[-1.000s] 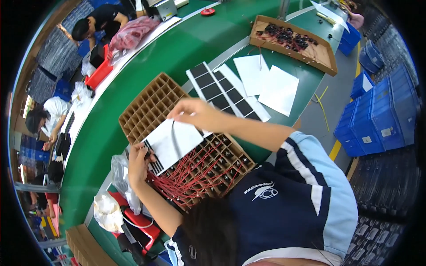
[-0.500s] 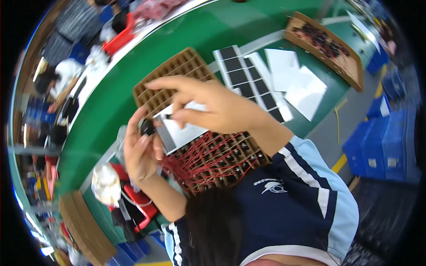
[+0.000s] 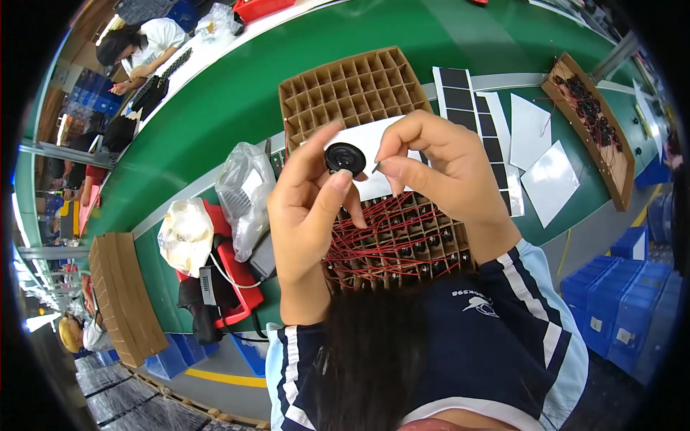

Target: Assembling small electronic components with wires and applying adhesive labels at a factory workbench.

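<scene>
My left hand (image 3: 298, 215) holds a small round black speaker (image 3: 345, 158) between thumb and fingers, its ringed face turned up. Close to its right side, my right hand (image 3: 456, 169) pinches a tiny dark piece (image 3: 376, 167) between thumb and forefinger; a narrow gap shows between piece and speaker. Under both hands lies a white sheet (image 3: 374, 189), partly hidden by them. Nearer to me, a divided cardboard tray (image 3: 431, 241) holds several black parts with red wires (image 3: 366, 230) strewn over it. Beyond the hands stands another cardboard tray (image 3: 352, 79) with bare compartments.
White sheets with black rectangles (image 3: 458, 100) and plain white sheets (image 3: 550, 176) lie on the right. A cardboard box (image 3: 593, 136) of wired black parts stands farther right. On the left are a clear plastic bag (image 3: 248, 190) and a red bin (image 3: 241, 284). Another person (image 3: 154, 43) sits far left.
My hands have come together; the right hand has moved from above the sheet to beside the speaker. The speaker now faces up. The view has shifted, so the bench appears farther right.
</scene>
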A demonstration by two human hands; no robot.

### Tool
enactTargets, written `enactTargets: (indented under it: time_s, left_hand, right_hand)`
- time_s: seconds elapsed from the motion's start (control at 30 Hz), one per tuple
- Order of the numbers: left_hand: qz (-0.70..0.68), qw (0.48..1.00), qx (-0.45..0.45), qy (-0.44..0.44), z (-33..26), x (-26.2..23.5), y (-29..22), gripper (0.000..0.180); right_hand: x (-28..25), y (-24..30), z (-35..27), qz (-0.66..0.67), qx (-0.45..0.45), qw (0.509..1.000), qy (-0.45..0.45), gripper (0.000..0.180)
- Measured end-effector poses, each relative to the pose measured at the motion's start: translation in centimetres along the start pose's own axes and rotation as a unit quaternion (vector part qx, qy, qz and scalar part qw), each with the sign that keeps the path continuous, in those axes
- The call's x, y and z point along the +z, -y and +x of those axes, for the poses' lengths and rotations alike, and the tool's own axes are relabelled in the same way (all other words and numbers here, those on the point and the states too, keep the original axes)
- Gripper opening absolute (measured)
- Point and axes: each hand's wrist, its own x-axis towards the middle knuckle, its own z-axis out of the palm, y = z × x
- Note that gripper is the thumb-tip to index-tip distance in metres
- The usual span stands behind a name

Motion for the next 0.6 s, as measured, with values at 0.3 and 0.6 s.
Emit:
enactTargets:
  time_s: [0.3,0.6]
  left_hand:
    - [-0.032,0.993,0.101,-0.051,-1.0,0.4,0.5,0.035]
    - [0.011,0.991,0.117,-0.071,-1.1,0.8,1.2,0.039]
  right_hand:
    - [0.9,0.4,-0.3,0.105,0.033,0.994,0.025,0.011]
    - [0.7,-0.6,0.0,0.060,-0.044,0.997,0.028,0.011]
